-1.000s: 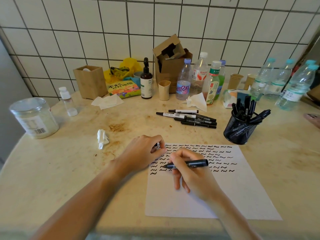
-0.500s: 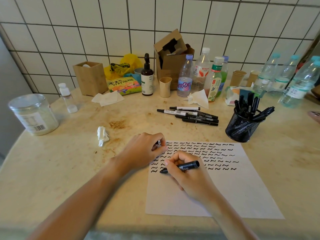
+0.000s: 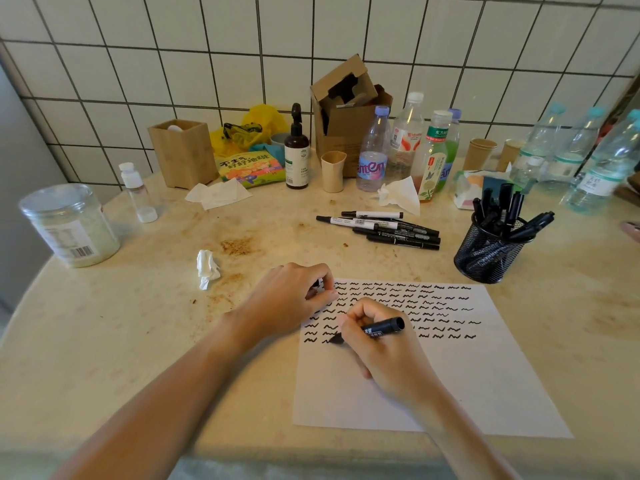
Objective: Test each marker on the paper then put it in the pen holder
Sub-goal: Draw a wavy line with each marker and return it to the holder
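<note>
On the stained table (image 3: 104,341), the paper (image 3: 467,375) already carries rows of squiggles; a short, light stroke in its bare lower part would serve best. The right hand (image 3: 388,355) grips the marker (image 3: 375,330), tip at the sheet's left edge. The left hand (image 3: 294,299) pins the corner, curled around something small and dark, perhaps the cap. The pen holder (image 3: 485,258) stands beyond, near full, loose markers (image 3: 388,228) beside it.

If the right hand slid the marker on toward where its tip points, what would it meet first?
The right hand aims the marker leftward along the paper. First come the squiggles at about, then probably the paper's left edge. The left hand looks just above that line, though depth is unclear.
</note>
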